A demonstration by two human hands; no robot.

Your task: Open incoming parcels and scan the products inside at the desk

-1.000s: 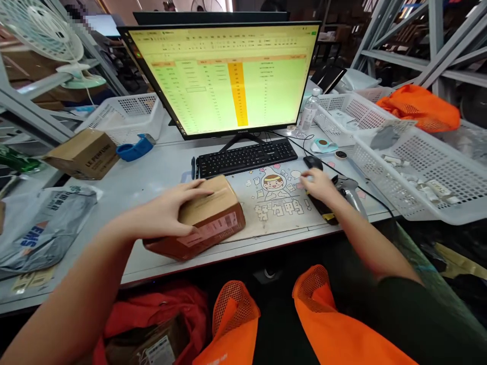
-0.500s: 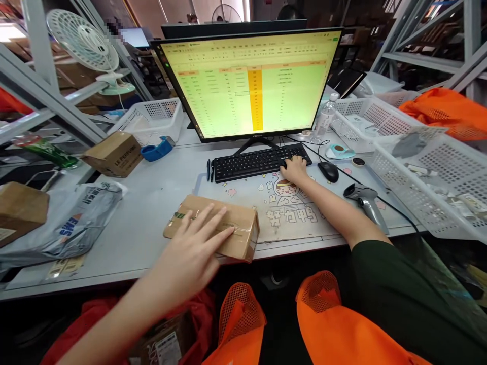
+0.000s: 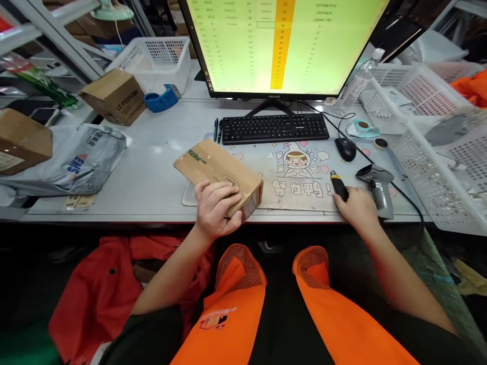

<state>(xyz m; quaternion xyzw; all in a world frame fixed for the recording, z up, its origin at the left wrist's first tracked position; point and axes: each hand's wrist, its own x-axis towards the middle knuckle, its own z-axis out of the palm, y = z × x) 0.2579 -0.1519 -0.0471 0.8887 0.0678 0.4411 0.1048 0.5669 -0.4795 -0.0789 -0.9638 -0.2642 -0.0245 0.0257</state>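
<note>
My left hand is closed on the near edge of a brown cardboard box, fingers curled over its top. The box looks slightly tilted at the front of the desk, with tape and green print at its far left end. In my right hand is a black and yellow utility knife, its tip directed away from me above the printed desk mat. Just right of that hand rests a grey barcode scanner. Part of the knife's handle is hidden by my fingers.
Behind the mat are a keyboard, a mouse and a lit monitor. White baskets line the right side. At left lie a grey mailing bag, another carton and a blue tape dispenser.
My right hand has left the keyboard, come back toward me and taken hold of the utility knife. My left hand went from lying flat on the box to gripping its near edge. The view tilted down.
</note>
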